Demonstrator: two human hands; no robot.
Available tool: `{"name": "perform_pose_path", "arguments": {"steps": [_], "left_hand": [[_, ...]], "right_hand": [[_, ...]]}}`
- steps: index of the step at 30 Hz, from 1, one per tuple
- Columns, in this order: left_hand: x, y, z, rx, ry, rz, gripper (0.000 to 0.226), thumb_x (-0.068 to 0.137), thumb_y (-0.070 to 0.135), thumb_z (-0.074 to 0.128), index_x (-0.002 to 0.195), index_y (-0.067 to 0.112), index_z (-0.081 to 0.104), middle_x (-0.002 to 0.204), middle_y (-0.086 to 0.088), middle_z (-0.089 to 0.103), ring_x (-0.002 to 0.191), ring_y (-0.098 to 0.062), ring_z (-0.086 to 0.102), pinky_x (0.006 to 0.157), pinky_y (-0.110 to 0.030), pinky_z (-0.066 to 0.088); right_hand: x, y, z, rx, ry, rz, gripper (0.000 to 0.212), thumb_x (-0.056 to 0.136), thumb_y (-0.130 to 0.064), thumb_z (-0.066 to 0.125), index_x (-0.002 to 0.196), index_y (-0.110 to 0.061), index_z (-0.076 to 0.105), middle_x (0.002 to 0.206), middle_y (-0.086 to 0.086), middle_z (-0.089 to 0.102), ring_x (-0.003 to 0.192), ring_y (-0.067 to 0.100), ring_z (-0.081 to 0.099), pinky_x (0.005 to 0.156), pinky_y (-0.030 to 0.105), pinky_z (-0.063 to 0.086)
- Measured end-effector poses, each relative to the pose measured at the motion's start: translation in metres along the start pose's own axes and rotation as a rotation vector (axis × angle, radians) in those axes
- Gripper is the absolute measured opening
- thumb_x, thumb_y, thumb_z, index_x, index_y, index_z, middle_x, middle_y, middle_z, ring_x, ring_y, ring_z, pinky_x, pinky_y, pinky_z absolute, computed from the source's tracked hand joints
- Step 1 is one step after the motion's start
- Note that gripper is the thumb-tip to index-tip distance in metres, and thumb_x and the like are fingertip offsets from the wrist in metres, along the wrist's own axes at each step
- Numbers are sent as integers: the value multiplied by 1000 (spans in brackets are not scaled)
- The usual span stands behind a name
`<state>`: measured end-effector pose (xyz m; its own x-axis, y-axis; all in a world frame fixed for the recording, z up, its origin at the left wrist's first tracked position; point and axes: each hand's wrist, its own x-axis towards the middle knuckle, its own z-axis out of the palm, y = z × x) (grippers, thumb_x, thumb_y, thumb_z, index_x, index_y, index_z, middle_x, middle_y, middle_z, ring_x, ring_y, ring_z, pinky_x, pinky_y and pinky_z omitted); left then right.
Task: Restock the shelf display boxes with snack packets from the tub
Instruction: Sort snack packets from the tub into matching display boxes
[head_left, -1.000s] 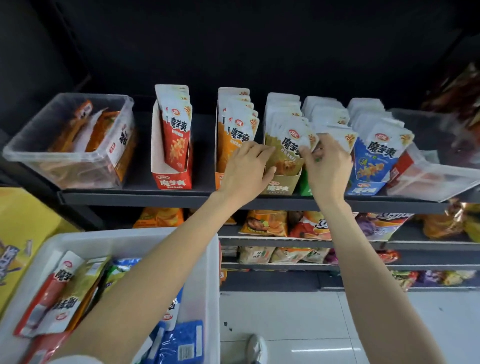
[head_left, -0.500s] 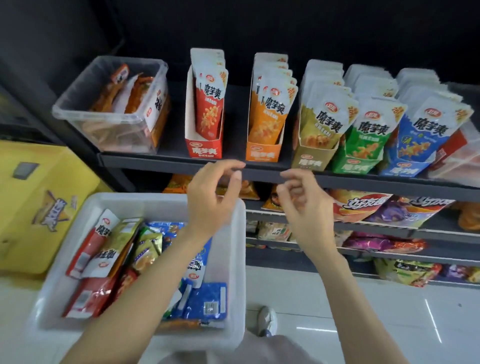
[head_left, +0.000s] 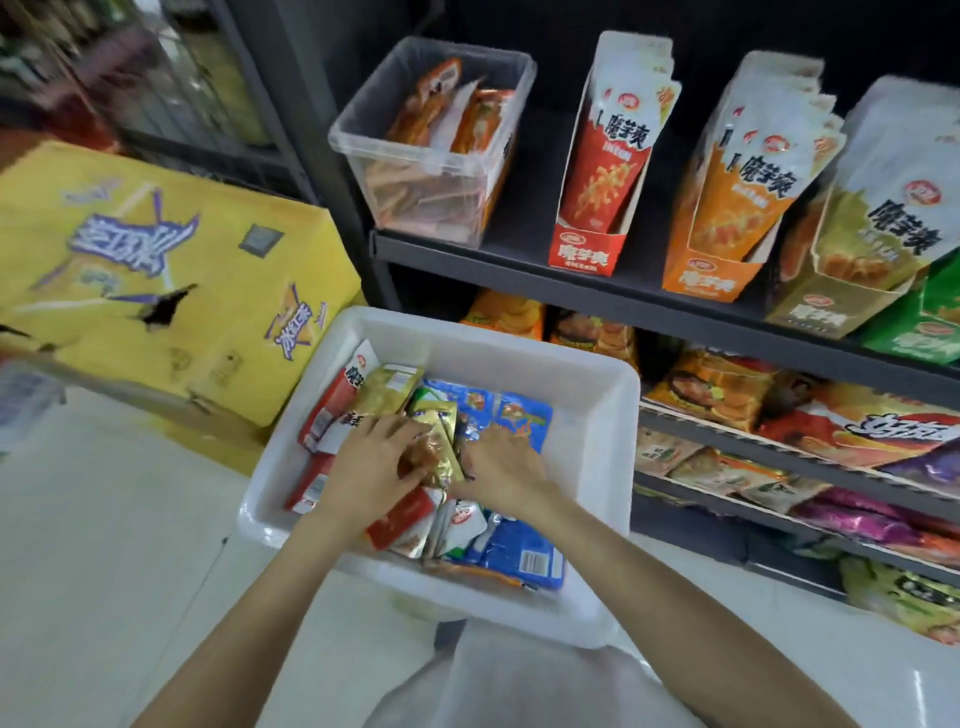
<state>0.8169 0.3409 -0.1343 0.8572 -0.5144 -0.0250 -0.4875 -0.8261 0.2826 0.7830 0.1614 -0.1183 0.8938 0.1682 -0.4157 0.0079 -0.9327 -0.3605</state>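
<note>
A white tub (head_left: 597, 415) below the shelf holds several loose snack packets in red, gold and blue. Both my hands are down inside it. My left hand (head_left: 371, 462) rests on the pile with its fingers spread, touching a gold packet (head_left: 436, 447) that stands between the hands. My right hand (head_left: 501, 467) lies palm down on the blue packets (head_left: 522, 421) beside it. Whether either hand grips a packet is hidden. On the dark shelf (head_left: 519, 270) stand a red display box (head_left: 587, 252), an orange one (head_left: 706, 278) and an olive one (head_left: 831, 306), all filled with upright packets.
A clear plastic bin (head_left: 431, 156) with orange packets sits at the shelf's left end. A green display box (head_left: 919, 332) is cut off at the right. A yellow carton (head_left: 156, 270) stands left of the tub. Lower shelves (head_left: 779, 457) carry bagged snacks. White floor lies below.
Both hands came away from the olive display box, dropped below the shelf edge and went down into the tub onto the packets. The view tilted down and left.
</note>
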Motion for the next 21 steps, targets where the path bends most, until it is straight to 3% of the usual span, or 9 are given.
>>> {"name": "perform_pose_path", "arguments": {"steps": [2, 5, 7, 8, 10, 11, 13, 16, 21], "left_hand": [[3, -1, 0, -21, -10, 81, 54, 65, 25, 83, 116, 21, 64, 117, -4, 61, 103, -32, 56, 87, -43, 50], [12, -6, 2, 19, -27, 262, 60, 70, 33, 78, 124, 22, 57, 134, 0, 51, 124, -27, 44, 102, -44, 37], [23, -3, -1, 77, -1, 363, 52, 72, 38, 76, 118, 19, 59, 128, 0, 57, 125, -24, 44, 108, -40, 29], [27, 1, -6, 89, 29, 378, 45, 72, 38, 77, 110, 17, 62, 115, -2, 64, 116, -24, 53, 105, -36, 32], [35, 10, -16, -25, 66, 295, 34, 75, 39, 76, 99, 17, 64, 86, 1, 70, 86, -21, 66, 85, -33, 47], [38, 17, -22, -167, 31, 202, 31, 78, 41, 73, 98, 20, 62, 78, 5, 70, 76, -18, 67, 75, -32, 50], [41, 30, -30, -523, -96, 2, 22, 82, 40, 69, 95, 25, 59, 73, 5, 71, 67, -13, 68, 68, -32, 52], [44, 50, -33, -888, -132, -147, 14, 83, 22, 72, 90, 23, 60, 83, -3, 73, 66, -20, 71, 65, -36, 55], [48, 73, -39, -990, -123, -217, 16, 79, 22, 74, 90, 23, 63, 86, 3, 73, 78, -16, 70, 69, -30, 56]], "right_hand": [[4, -5, 10, 76, -5, 18, 27, 86, -34, 64, 71, -14, 52, 100, 15, 55, 111, 31, 45, 73, 37, 38], [6, -1, 11, 242, 79, 30, 16, 87, -24, 63, 73, -20, 56, 92, 5, 57, 102, 28, 54, 70, 33, 42], [1, 3, -1, 321, 167, 52, 3, 88, -24, 60, 85, -24, 62, 93, -1, 64, 97, 23, 60, 78, 36, 48], [-3, 6, -10, 375, 228, 72, 2, 87, -26, 62, 87, -26, 63, 95, -2, 68, 96, 21, 61, 82, 36, 49], [-15, 15, -33, 512, 371, 120, 5, 84, -29, 67, 83, -29, 62, 92, -2, 70, 89, 16, 63, 81, 33, 49], [-22, 22, -44, 576, 450, 142, 8, 84, -29, 68, 84, -29, 60, 89, -4, 70, 85, 15, 63, 79, 32, 49], [-35, 34, -63, 745, 584, 172, 14, 84, -25, 71, 92, -26, 60, 86, -7, 68, 81, 12, 64, 76, 29, 51], [-47, 48, -76, 1002, 602, 196, 24, 85, -15, 70, 106, -19, 59, 87, 4, 70, 69, 2, 66, 66, 20, 53], [-59, 55, -80, 1170, 538, 203, 26, 86, -16, 69, 109, -12, 58, 85, 7, 73, 69, 9, 69, 54, 18, 50]]}}
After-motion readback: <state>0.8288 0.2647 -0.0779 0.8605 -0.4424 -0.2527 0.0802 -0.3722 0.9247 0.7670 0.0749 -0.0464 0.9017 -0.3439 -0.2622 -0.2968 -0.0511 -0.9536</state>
